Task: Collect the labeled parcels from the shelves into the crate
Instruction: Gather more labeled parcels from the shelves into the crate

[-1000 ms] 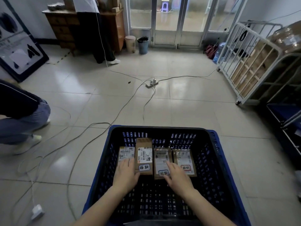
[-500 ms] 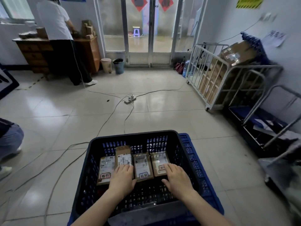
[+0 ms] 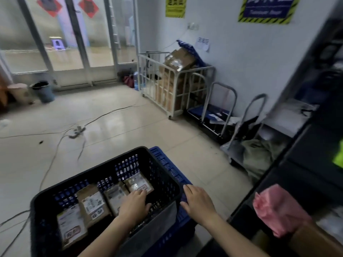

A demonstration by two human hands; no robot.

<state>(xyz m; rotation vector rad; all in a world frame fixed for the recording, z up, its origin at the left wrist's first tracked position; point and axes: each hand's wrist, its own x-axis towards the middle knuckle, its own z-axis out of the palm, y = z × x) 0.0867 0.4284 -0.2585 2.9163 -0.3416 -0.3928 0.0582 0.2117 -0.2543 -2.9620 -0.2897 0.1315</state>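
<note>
- Risk: the left hand [image 3: 134, 206] lies flat, fingers loosely straight, on the two parcels [image 3: 92, 204] nearest the crate's [image 3: 89, 175] right wall. Dragging it away could skew the row.
- Risk: cables [image 3: 52, 158] trail over the floor off the crate's far-left side. A foot could snag them on the way to the shelf [image 3: 297, 164].
- The right hand [image 3: 197, 203] is empty, fingers spread, just outside the crate's right wall.
- Four brown parcels, white labels up, lie side by side in the crate, from its near-left corner towards the far-right.
</note>
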